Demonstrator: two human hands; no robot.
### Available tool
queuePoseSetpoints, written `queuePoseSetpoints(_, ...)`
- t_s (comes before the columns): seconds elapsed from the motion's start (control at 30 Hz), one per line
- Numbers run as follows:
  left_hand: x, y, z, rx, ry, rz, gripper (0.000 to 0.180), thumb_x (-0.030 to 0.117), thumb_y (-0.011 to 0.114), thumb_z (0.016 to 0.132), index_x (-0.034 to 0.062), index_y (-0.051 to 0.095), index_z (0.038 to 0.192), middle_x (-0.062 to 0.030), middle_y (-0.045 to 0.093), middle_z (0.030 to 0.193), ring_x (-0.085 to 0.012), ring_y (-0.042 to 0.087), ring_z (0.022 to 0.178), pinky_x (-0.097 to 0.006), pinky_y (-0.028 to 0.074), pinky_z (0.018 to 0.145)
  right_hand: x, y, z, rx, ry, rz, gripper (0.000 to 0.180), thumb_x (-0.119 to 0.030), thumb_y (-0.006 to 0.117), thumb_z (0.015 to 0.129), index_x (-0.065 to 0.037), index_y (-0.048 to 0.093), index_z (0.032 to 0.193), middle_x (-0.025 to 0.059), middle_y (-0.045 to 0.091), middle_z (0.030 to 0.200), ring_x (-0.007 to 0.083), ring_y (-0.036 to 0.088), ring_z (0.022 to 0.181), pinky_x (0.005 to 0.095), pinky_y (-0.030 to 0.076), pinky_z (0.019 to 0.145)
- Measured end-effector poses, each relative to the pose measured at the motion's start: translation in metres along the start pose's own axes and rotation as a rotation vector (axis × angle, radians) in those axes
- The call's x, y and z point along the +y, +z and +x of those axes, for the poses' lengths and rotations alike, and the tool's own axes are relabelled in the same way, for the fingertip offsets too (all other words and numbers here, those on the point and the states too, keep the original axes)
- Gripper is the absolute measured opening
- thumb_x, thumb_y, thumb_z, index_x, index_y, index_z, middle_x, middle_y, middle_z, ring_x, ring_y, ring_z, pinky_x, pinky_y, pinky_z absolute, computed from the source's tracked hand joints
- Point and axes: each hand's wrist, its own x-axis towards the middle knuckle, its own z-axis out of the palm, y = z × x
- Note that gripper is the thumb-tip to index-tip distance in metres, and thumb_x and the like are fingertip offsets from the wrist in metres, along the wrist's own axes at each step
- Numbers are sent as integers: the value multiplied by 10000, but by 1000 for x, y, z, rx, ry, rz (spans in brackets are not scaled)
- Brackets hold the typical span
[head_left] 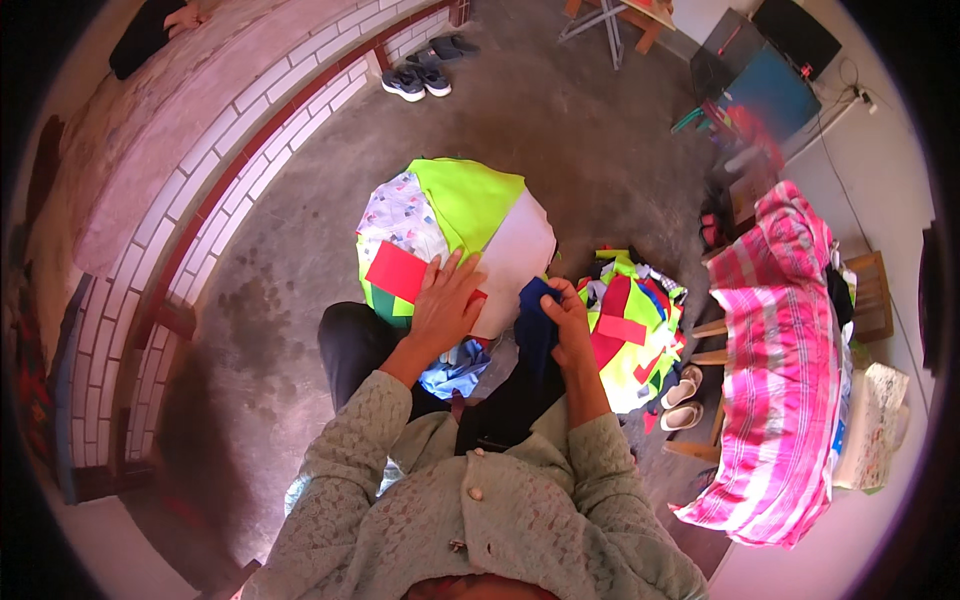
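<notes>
In front of my knees is a round surface covered with cloth pieces: a neon-yellow cloth [470, 200], a white printed cloth [400, 218] and a pale pink cloth [522, 245]. My left hand [446, 300] lies on it with fingers stretched out, beside and partly over a red cloth piece [395, 272]. Between the thumb and fingers of my right hand [570, 322] is a dark blue cloth piece [536, 315], hanging toward my lap at the right edge of the round surface. Its lower end merges with black cloth [510, 405] on my lap.
A heap of bright cloth scraps [635, 330] lies to the right, with pale shoes [683, 400] beside it. Further right, a pink checked cloth [775, 400] drapes over wooden furniture. Dark shoes [415, 80] stand by the tiled ledge [215, 165] at far left. Light blue cloth [455, 372] sits between my knees.
</notes>
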Motion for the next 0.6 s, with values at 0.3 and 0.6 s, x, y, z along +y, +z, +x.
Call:
queuePoseSetpoints(0.3, -8, 6, -5, -13, 23, 55, 342, 231, 565, 820, 92, 561, 1132, -94, 456, 1333, -295, 341, 1298, -480, 197, 1088, -56, 67, 18, -233, -172, 18, 269, -49, 621, 833, -75, 512, 1077, 19, 580, 949, 104, 569, 835, 223, 478, 742)
queuePoseSetpoints(0.6, -9, 6, -2, -44, 30, 13, 426, 185, 562, 781, 2, 526, 1164, -117, 431, 1352, -301, 311, 1314, -486, 177, 1095, 1, -5, 106, 9, -186, -308, 264, -24, 603, 837, -42, 538, 1092, 60, 606, 990, 126, 560, 912, 252, 455, 810)
